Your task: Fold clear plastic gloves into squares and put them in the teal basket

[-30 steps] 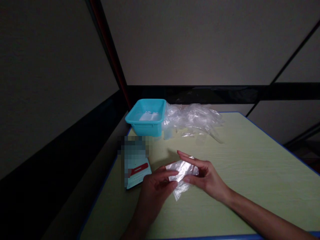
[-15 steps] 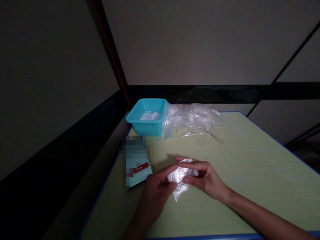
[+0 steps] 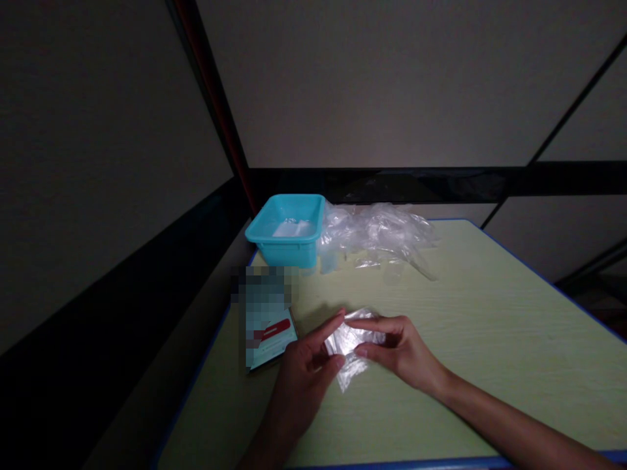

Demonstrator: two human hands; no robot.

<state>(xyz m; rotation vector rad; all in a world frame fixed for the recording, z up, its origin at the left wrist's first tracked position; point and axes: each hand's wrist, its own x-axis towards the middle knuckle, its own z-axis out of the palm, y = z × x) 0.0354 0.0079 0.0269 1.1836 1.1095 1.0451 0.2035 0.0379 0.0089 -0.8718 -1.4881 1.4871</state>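
A small, shiny clear plastic bag (image 3: 353,339) is held just above the table, near its front middle. My left hand (image 3: 311,369) grips the bag's left side between thumb and fingers. On the right side, my right hand (image 3: 401,346) pinches it, with the index finger stretched along the top and the thumb below. The two index fingertips almost meet at the bag's upper edge. One corner of the bag hangs down between the thumbs. Whatever the bag may contain cannot be made out.
A turquoise basket (image 3: 287,251) with white and clear items stands at the back left. Beside it lies a heap of clear plastic bags (image 3: 386,228). A phone-like device (image 3: 272,333), partly blurred, rests left of my left hand on the blue-edged table (image 3: 490,313).
The left index fingertip has lifted slightly at the bag's top edge. Both hands otherwise keep nearly the same place on the bag.
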